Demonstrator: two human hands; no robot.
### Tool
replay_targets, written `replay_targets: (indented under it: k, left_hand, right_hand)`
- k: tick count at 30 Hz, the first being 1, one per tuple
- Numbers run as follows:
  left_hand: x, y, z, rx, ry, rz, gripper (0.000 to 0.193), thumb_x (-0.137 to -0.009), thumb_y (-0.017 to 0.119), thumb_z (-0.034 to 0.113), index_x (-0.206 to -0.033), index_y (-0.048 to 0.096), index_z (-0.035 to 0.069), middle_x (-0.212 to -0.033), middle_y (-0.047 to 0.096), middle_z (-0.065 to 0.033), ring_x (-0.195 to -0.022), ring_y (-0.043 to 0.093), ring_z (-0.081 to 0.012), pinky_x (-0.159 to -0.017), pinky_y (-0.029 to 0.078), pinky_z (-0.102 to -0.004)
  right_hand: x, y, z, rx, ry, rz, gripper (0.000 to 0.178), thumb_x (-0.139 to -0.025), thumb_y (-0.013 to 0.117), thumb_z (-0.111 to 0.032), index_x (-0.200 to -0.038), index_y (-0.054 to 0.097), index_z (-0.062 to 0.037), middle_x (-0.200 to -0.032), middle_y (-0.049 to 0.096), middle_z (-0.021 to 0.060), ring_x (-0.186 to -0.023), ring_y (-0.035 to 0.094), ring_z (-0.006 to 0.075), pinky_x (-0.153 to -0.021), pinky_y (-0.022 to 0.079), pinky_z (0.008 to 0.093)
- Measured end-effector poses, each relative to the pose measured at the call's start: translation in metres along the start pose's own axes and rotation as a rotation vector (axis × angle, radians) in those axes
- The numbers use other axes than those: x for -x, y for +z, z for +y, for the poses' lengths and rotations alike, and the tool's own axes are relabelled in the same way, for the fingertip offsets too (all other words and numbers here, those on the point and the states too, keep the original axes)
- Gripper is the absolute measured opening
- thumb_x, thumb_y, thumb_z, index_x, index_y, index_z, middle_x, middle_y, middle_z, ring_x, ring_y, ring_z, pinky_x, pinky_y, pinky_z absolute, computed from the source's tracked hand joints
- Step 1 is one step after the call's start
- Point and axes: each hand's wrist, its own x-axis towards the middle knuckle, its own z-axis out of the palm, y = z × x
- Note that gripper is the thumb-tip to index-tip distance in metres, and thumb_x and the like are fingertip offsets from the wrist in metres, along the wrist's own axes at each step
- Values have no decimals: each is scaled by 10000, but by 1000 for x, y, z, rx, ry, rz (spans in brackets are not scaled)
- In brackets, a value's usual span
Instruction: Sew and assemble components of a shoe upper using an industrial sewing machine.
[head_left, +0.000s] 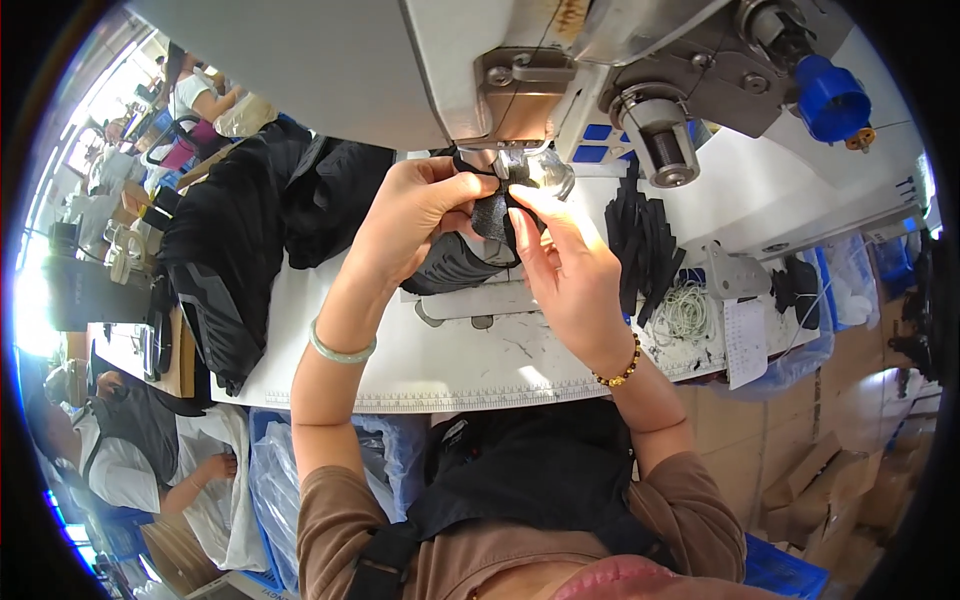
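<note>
Both hands meet under the head of a white sewing machine point(440, 75), close to its presser foot area. My left hand point(420, 205) pinches a dark grey-black fabric piece point(489, 215) between thumb and fingers. From the other side my right hand point(565, 245) grips the same piece, thumb and forefinger pressed together near its top edge. The needle's exact place is hidden by the fingers and glare. Below the hands, more black ribbed fabric point(455, 265) lies over the machine's arm.
Black garments point(225, 235) are heaped on the table's left. Right of the machine lie black strips point(640, 240), a tangle of pale cord point(687, 312) and a metal bracket point(735, 270). A ruler edge point(430, 402) runs along the table front. Other people point(130, 450) sit at left.
</note>
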Motion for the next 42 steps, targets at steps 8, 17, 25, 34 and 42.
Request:
replay_targets:
  k: [8,17,25,34,42]
  left_hand:
    - [-7,-6,1,13,6,-52,158,-817,614,69,-892,638,-68,-782,624,-68,-602,573,-89,-526,508,-206]
    - [-1,-6,-5,74,62,-53,101,-834,604,42,-889,626,-39,-769,639,-69,-590,613,-92,-519,525,-207]
    - [-10,-14,-8,98,19,-95,110,-816,626,13,-879,636,-76,-726,605,-58,-559,580,-86,-528,530,-210]
    - [-12,-17,-5,122,9,-143,106,-824,624,19,-864,625,-79,-720,602,-58,-546,587,-92,-541,549,-226]
    - [-11,-17,-7,87,7,-110,99,-828,631,39,-843,620,-59,-703,592,-43,-525,583,-80,-534,539,-213]
  right_hand:
    - [-1,2,-1,10,-24,25,256,-844,622,-70,-1090,577,-18,-888,591,155,-663,605,272,-600,494,324]
    - [2,-4,2,-98,61,-32,275,-846,621,-52,-1117,577,-27,-877,585,139,-615,587,181,-568,481,275]
    - [5,2,10,-104,16,35,230,-846,623,-36,-1057,530,-33,-668,562,53,-474,510,115,-464,425,234]
    - [2,-1,7,-32,-33,15,301,-837,640,-58,-1122,543,-59,-815,604,100,-542,551,160,-518,455,256]
    - [3,1,6,-45,-46,30,312,-831,634,-43,-1137,580,-63,-900,607,129,-710,618,245,-633,499,295]
